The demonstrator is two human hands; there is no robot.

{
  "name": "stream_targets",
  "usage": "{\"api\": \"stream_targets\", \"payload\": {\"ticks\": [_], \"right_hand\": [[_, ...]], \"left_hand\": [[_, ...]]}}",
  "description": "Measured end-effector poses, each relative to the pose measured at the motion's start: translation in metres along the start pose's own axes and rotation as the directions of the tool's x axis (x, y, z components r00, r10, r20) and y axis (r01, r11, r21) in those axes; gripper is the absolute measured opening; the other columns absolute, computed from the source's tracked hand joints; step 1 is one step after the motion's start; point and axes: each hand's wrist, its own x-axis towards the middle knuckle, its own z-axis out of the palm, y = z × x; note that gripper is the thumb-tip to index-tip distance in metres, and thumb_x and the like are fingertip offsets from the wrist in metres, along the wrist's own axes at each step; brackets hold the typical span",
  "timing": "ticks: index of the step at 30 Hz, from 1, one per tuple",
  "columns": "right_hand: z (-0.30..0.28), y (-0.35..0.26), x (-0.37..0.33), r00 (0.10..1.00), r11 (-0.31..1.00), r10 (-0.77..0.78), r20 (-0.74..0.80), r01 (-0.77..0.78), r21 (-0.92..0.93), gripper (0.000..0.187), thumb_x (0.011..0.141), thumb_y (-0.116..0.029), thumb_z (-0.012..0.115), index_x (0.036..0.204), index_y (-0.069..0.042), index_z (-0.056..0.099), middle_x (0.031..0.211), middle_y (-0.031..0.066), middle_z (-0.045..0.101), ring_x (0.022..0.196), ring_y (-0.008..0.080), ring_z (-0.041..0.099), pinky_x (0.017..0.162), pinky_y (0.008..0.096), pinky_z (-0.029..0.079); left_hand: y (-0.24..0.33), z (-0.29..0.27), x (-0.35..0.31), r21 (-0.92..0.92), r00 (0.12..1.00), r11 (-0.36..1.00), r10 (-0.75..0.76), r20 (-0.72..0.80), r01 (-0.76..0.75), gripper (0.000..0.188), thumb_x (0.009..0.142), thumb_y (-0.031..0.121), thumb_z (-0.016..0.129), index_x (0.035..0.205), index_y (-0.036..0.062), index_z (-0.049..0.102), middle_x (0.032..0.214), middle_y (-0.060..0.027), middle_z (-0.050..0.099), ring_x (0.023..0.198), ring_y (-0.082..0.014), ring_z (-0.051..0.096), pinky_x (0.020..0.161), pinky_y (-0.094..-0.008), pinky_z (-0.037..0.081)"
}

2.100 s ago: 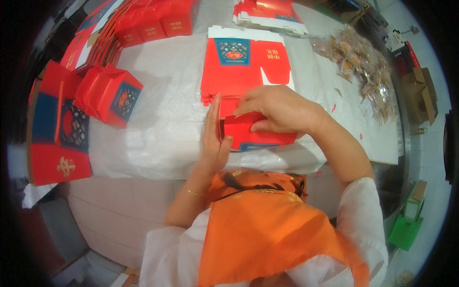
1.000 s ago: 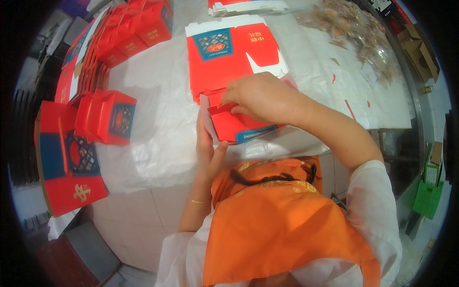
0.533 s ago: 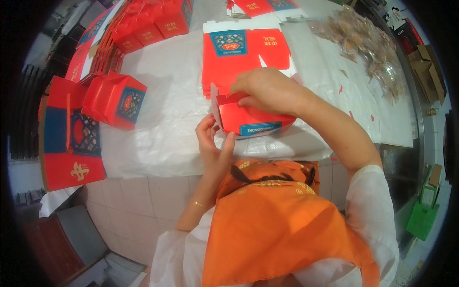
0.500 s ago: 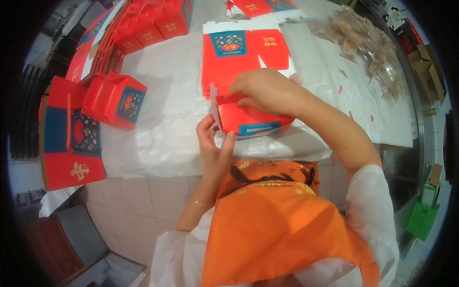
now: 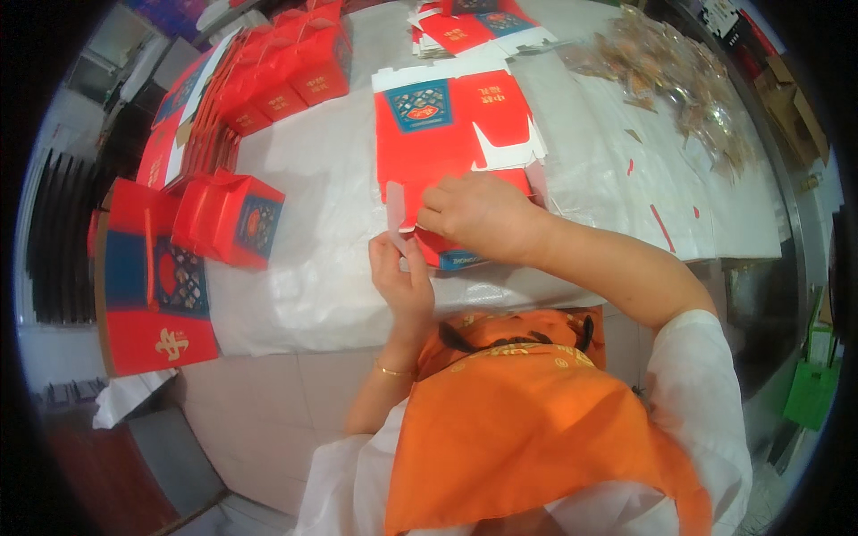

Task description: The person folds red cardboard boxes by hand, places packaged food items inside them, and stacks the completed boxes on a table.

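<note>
A partly folded red gift carton point(image 5: 433, 247) with a blue panel lies at the near edge of the table. My left hand point(image 5: 404, 284) grips its left end, with the thumb in front and the fingers against the pale side flap point(image 5: 396, 210). Over the carton's top reaches my right hand point(image 5: 483, 214), its fingers curled and closed at the edge beside that flap. The right hand and wrist hide much of the carton. Just beyond it lies a stack of flat red carton blanks point(image 5: 496, 107) with white tabs.
Several folded red cartons point(image 5: 308, 67) stand at the far left, and another carton point(image 5: 237, 219) sits nearer. A large red-and-blue bag point(image 5: 161, 295) is at the left edge. More flat blanks point(image 5: 483, 34) lie at the back. Clear-wrapped packets point(image 5: 666, 80) are heaped at the far right.
My right hand has moved left along the carton to the side flap and now covers more of the front. My left hand stays at the left end. The whole view has shifted slightly.
</note>
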Motion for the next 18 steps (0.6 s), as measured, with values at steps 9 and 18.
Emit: {"api": "stream_targets", "payload": {"ticks": [9, 18], "right_hand": [[-0.002, -0.002, 0.007, 0.982, 0.978, 0.181, 0.047, -0.185, 0.097, 0.011, 0.084, -0.012, 0.065, 0.093, -0.008, 0.071, 0.091, 0.0071, 0.065, 0.092, 0.0277, 0.067, 0.073, 0.0425, 0.055], [-0.005, 0.004, 0.022, 0.969, 0.963, 0.21, 0.133, -0.229, 0.144, 0.021, 0.09, -0.023, 0.066, 0.085, -0.004, 0.073, 0.086, 0.0132, 0.07, 0.083, 0.0338, 0.07, 0.069, 0.046, 0.055]], "left_hand": [[-0.006, 0.005, 0.01, 0.169, 0.997, 0.983, 0.071, -0.029, -0.065, 0.021, 0.096, 0.004, 0.059, 0.115, -0.0028, 0.064, 0.101, -0.014, 0.06, 0.09, -0.029, 0.058, 0.076, -0.0384, 0.048], [0.002, 0.007, 0.016, 0.116, 0.989, 0.986, 0.131, -0.063, -0.123, 0.022, 0.098, 0.006, 0.059, 0.119, -0.0007, 0.064, 0.11, -0.014, 0.065, 0.099, -0.029, 0.061, 0.084, -0.0384, 0.05]]}}
